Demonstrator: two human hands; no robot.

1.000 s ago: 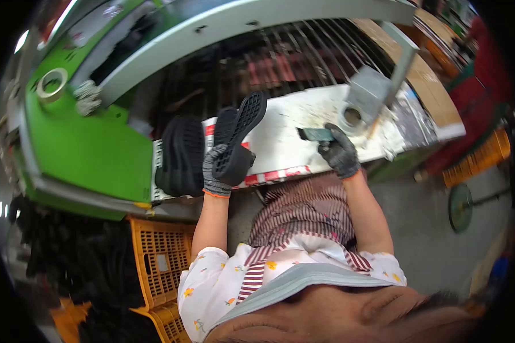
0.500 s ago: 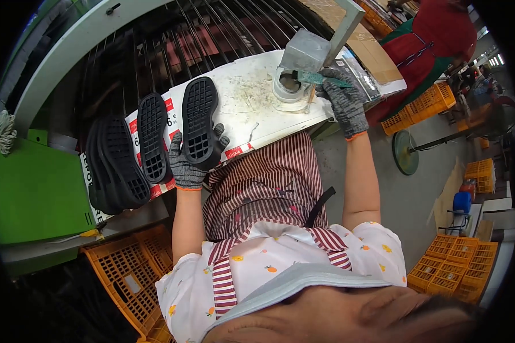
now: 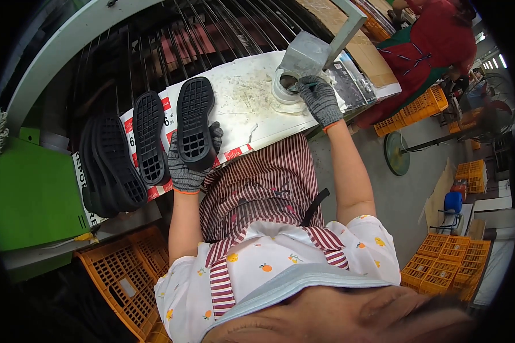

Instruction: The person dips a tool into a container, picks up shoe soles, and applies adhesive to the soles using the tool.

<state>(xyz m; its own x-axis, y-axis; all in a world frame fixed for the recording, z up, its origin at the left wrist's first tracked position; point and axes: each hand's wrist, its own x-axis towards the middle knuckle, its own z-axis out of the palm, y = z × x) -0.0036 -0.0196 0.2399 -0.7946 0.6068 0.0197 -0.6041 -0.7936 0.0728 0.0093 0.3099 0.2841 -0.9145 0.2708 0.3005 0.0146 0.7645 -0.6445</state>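
Observation:
My left hand (image 3: 184, 172), in a grey knit glove, is closed round the heel end of a black shoe sole (image 3: 193, 117). The sole's gridded side faces up over the white board (image 3: 243, 86). My gloved right hand (image 3: 320, 104) is pinched at the rim of a white round pot (image 3: 281, 96). Between its fingers is a teal-handled brush, now mostly hidden by the hand, its end at the pot's mouth. A second black sole (image 3: 149, 140) lies just left of the held one. Further left, several more soles (image 3: 117, 163) lean together in a row.
A grey metal block (image 3: 306, 54) stands behind the pot, beside a pale frame bar (image 3: 349, 31). Metal rods run beyond the board. A green panel (image 3: 34, 194) is at left, an orange crate (image 3: 117, 274) below it. At far right, a person in red (image 3: 440, 43) stands near a fan.
My right hand has moved left and inward to the pot, bringing the brush to its mouth. My left hand still holds the sole, now tilted slightly differently.

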